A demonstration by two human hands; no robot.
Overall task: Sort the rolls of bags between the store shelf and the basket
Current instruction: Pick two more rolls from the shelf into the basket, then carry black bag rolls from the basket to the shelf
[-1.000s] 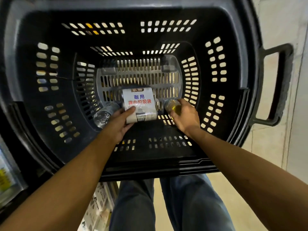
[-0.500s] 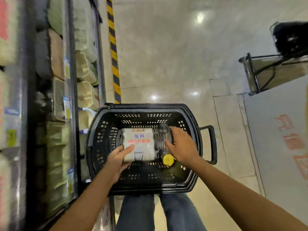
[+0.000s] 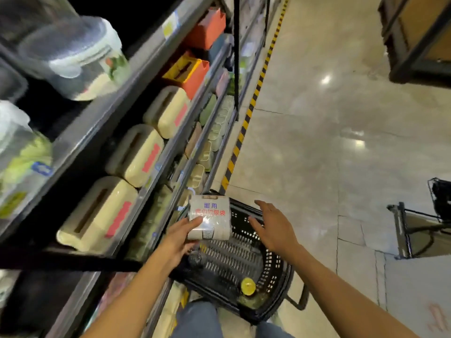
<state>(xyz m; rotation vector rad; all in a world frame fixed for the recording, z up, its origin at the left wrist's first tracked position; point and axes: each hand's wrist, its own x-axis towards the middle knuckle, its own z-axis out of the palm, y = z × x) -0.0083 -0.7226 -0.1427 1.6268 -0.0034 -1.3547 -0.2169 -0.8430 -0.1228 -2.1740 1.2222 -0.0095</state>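
L hand (image 3: 179,239) gripped pack of bag rolls (image 3: 210,217) above basket (image 3: 272,263); R hand (image 3: 273,228) hovered, fingers spread, relaxed.

Glossy stone floor (image 3: 317,142); perforated black plastic basket (image 3: 273,262).

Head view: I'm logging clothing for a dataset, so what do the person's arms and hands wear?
Nothing: the left hand and right hand are ungloved, without visible rings or watch; the left forearm and right forearm are bare, no sleeves in frame.
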